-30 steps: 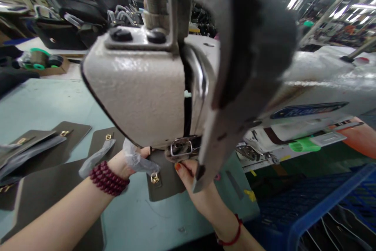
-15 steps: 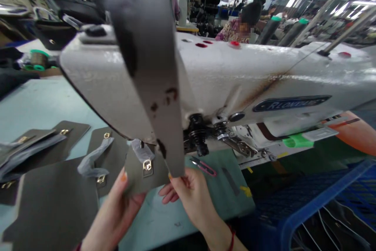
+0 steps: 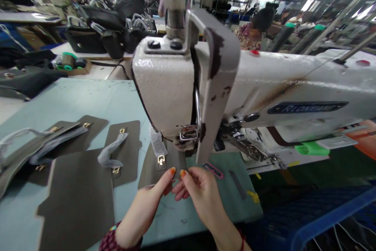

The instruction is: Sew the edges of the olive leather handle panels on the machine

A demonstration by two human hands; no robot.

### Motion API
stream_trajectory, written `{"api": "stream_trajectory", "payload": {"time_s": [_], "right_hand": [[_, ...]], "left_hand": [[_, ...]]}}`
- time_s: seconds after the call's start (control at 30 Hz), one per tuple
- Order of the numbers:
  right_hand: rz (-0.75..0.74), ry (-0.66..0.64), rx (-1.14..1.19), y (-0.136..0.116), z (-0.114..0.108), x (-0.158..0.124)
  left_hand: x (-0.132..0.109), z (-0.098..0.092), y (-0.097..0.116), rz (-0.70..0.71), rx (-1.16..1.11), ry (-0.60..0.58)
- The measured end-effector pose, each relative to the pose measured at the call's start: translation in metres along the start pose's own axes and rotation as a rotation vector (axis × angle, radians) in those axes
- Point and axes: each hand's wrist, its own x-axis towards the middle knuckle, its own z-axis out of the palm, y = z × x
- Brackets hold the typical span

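Note:
A grey-brown bag panel (image 3: pixel 173 161) with a gold buckle (image 3: pixel 161 160) and a plastic-wrapped strap lies under the head of a white sewing machine (image 3: pixel 164 94). My left hand (image 3: pixel 149 204) pinches the panel's near edge, thumb on top. Close beside it, my right hand (image 3: pixel 204 192) grips the same edge near its right corner, thumb on top and other fingers curled below. The two thumbs almost meet. The machine's head and grey lever arm (image 3: pixel 220 74) hide the panel's far part and the needle.
More grey-brown panels (image 3: pixel 79 192) with wrapped handles lie on the pale green table (image 3: pixel 88 98) at left. Pink-handled thread snips (image 3: pixel 214 170) rest right of my hands. A blue crate (image 3: pixel 311 219) stands at lower right. Behind are black bags (image 3: pixel 85 39) and other people.
My left hand has moved right along the panel's near edge, towards my right hand. The panel has turned slightly under the machine head. The view has shifted, showing more of the machine's left end.

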Motion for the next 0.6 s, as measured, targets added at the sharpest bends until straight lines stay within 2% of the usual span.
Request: {"api": "stream_trajectory", "payload": {"time_s": [0.27, 0.33, 0.5, 0.6], "right_hand": [[-0.027, -0.005, 0.005, 0.0, 0.001, 0.011], [-0.029, 0.002, 0.021, -0.002, 0.001, 0.015], [-0.003, 0.022, 0.055, -0.006, 0.001, 0.025], [-0.009, 0.017, 0.057, -0.005, 0.002, 0.029]], "left_hand": [[0.011, 0.003, 0.009, 0.003, 0.097, 0.015], [0.013, 0.004, 0.014, 0.026, 0.088, 0.03], [0.022, 0.001, 0.022, 0.108, 0.104, -0.021], [0.031, -0.002, 0.023, 0.169, 0.133, 0.012]]}}
